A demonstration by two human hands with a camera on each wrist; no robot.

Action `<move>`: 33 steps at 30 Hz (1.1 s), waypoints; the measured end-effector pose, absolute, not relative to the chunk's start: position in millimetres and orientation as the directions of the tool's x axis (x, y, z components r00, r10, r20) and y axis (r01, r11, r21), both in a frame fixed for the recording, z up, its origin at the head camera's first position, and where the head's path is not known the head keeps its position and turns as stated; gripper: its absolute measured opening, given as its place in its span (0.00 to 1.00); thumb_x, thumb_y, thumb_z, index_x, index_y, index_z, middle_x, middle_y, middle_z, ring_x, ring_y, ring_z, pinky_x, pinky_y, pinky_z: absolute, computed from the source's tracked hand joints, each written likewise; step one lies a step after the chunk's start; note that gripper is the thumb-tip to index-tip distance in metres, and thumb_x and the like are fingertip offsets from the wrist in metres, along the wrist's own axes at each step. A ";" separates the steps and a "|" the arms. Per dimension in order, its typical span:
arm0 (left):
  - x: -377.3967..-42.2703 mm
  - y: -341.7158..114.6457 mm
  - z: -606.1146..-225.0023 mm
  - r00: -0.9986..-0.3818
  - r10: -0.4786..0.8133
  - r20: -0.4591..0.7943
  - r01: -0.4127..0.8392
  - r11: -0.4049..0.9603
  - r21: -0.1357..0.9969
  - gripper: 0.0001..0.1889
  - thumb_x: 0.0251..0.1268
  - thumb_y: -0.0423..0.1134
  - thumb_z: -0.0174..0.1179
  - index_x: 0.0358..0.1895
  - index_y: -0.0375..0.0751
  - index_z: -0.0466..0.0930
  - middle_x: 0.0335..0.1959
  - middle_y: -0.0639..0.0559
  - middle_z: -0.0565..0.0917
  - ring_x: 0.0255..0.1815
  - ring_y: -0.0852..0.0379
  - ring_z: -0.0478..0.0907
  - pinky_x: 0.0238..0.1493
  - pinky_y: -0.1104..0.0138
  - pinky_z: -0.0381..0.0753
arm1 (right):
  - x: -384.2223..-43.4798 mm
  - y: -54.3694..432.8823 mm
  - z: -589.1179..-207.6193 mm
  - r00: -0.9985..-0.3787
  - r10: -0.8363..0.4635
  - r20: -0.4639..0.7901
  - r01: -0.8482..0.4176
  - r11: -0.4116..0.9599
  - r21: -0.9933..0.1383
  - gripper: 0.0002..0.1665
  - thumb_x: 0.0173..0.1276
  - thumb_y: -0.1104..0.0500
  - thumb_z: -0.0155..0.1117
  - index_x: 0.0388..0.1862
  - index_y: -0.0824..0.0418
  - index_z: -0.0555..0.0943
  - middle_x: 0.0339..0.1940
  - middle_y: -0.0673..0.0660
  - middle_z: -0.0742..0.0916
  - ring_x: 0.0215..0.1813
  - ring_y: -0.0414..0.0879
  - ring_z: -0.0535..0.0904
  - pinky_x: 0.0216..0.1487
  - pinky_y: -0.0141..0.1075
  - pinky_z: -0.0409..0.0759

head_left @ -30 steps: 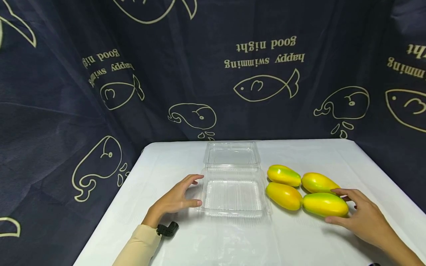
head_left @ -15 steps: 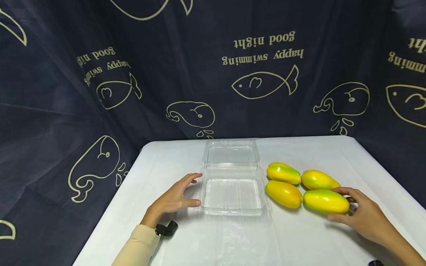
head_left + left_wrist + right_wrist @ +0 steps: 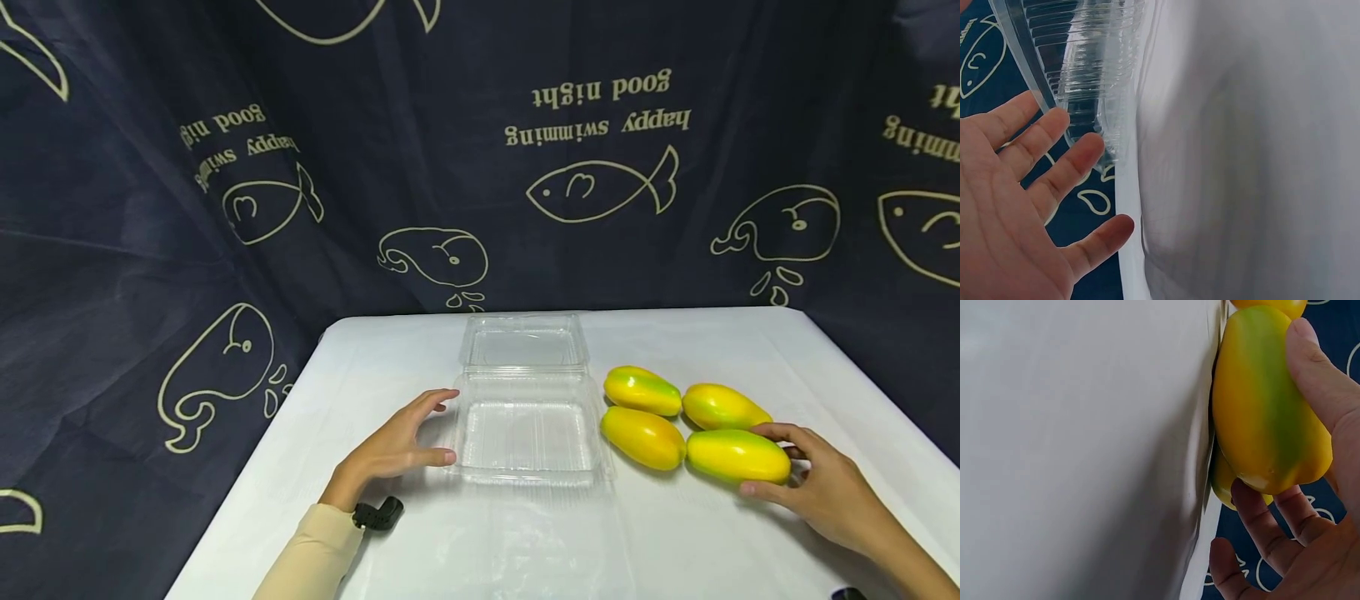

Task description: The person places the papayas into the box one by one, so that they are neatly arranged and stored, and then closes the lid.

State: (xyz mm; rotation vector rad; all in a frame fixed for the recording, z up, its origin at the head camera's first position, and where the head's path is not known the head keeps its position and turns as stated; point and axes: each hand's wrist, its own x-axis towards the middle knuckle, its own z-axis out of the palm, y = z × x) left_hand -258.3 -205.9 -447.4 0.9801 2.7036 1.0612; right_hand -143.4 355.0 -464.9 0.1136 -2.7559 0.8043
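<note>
My right hand [image 3: 832, 492] is around the right end of the nearest yellow-green papaya [image 3: 737, 456], thumb on its near side and fingers on its far side. In the right wrist view, the thumb lies along the papaya [image 3: 1266, 406] and fingertips meet its end. Beside the left edge of a clear plastic clamshell box [image 3: 459, 425], my left hand [image 3: 393, 446] holds nothing, its fingers and thumb spread apart. The left wrist view has these fingers close to the box wall [image 3: 1085, 69]; whether they touch it I cannot tell.
Three more papayas lie close by: a back left one [image 3: 641, 392], a front left one [image 3: 642, 437] and a back right one [image 3: 724, 406]. The box's lid [image 3: 525, 342] is folded back on the white-covered table [image 3: 390, 358]. A dark fish-print curtain [image 3: 420, 167] hangs behind.
My right hand has shifted slightly around the papaya's end, while the papayas and box stay in place. The left hand has not visibly moved. The head view has tilted a little.
</note>
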 end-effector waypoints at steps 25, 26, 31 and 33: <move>-258.5 -207.9 -445.6 -0.784 0.595 0.178 0.560 0.553 0.617 0.46 0.54 0.53 0.74 0.76 0.63 0.59 0.73 0.49 0.69 0.71 0.47 0.70 0.69 0.44 0.68 | -142.7 351.3 -447.9 -0.914 0.016 0.406 -0.212 0.834 -0.509 0.49 0.37 0.50 0.89 0.59 0.60 0.78 0.54 0.57 0.82 0.43 0.10 0.59 0.33 0.18 0.69; -258.5 -207.9 -445.6 -0.783 0.595 0.180 0.562 0.553 0.614 0.46 0.54 0.54 0.73 0.76 0.63 0.59 0.73 0.49 0.69 0.71 0.47 0.70 0.69 0.44 0.69 | -143.9 350.7 -446.6 -0.911 0.017 0.413 -0.216 0.832 -0.511 0.48 0.37 0.50 0.89 0.59 0.60 0.78 0.54 0.51 0.81 0.44 0.10 0.59 0.34 0.17 0.69; -257.6 -207.2 -445.1 -0.785 0.594 0.176 0.560 0.558 0.613 0.46 0.54 0.54 0.73 0.76 0.63 0.59 0.73 0.51 0.69 0.71 0.48 0.69 0.69 0.45 0.68 | -151.2 346.2 -440.6 -0.900 0.015 0.436 -0.233 0.829 -0.508 0.49 0.36 0.50 0.90 0.59 0.60 0.78 0.53 0.47 0.80 0.45 0.10 0.60 0.35 0.16 0.68; -257.5 -206.6 -445.1 -0.787 0.594 0.168 0.555 0.562 0.613 0.46 0.55 0.54 0.73 0.76 0.63 0.59 0.74 0.52 0.68 0.71 0.49 0.69 0.70 0.46 0.68 | -153.6 344.1 -438.3 -0.898 0.010 0.440 -0.240 0.827 -0.509 0.49 0.36 0.51 0.90 0.59 0.61 0.78 0.53 0.54 0.81 0.45 0.10 0.60 0.36 0.15 0.68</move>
